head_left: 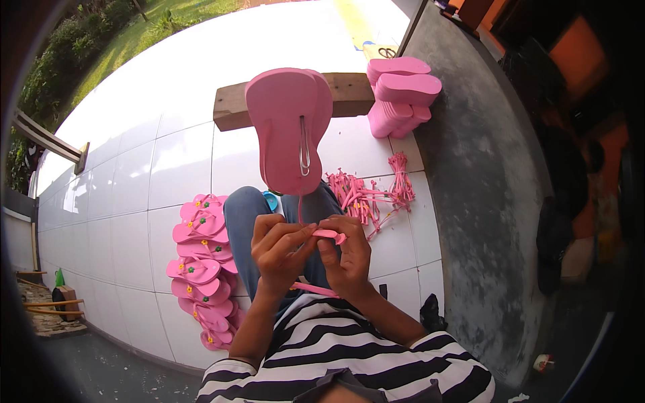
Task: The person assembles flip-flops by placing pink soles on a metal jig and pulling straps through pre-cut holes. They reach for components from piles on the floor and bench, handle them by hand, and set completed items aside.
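A pink flip-flop strap (329, 234) is held up over my lap, its knobbed end pointing right. My left hand (277, 250) pinches it with curled fingers, and my right hand (348, 254) grips it from the other side. More of the strap hangs below my hands, across my lap. Just beyond my hands, pink flip-flop soles (281, 151) rest on a wooden beam (232, 107). A bent metal wire (305, 151) lies on the upper sole. From the sole's near end a thin pink strip (300, 208) runs down toward my fingers.
Strapped pink flip-flops (201, 269) lie in a row at left on white tiles (134, 262). Bundled pink straps (359, 195) lie at right. Stacked bare soles (403, 94) stand by the beam's right end, with scissors (387, 52) behind. Grey concrete floor (470, 201) borders the tiles.
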`<act>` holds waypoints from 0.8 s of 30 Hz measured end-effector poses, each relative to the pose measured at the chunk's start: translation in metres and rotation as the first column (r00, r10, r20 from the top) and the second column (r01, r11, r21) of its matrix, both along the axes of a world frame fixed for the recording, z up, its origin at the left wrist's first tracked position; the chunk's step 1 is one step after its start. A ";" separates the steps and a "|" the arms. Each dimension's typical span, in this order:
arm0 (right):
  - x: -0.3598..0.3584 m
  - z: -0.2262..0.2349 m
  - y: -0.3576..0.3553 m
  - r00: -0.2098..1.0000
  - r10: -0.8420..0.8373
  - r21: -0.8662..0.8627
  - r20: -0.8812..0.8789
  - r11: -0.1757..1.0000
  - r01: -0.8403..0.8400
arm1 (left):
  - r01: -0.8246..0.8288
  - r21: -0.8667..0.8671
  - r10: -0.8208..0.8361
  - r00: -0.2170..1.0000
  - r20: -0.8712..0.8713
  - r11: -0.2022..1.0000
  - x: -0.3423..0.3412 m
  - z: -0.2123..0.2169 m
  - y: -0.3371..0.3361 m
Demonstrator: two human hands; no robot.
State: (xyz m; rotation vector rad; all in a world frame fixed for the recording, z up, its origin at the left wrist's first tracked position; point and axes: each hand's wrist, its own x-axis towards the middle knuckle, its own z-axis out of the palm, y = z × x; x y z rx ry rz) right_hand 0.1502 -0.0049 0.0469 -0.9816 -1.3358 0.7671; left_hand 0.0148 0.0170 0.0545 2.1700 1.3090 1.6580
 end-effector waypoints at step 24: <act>0.021 0.054 0.091 0.762 0.587 -0.070 -0.273 0.778 -0.625 | -0.199 0.106 0.211 0.970 -0.117 0.974 -0.035 0.087 0.107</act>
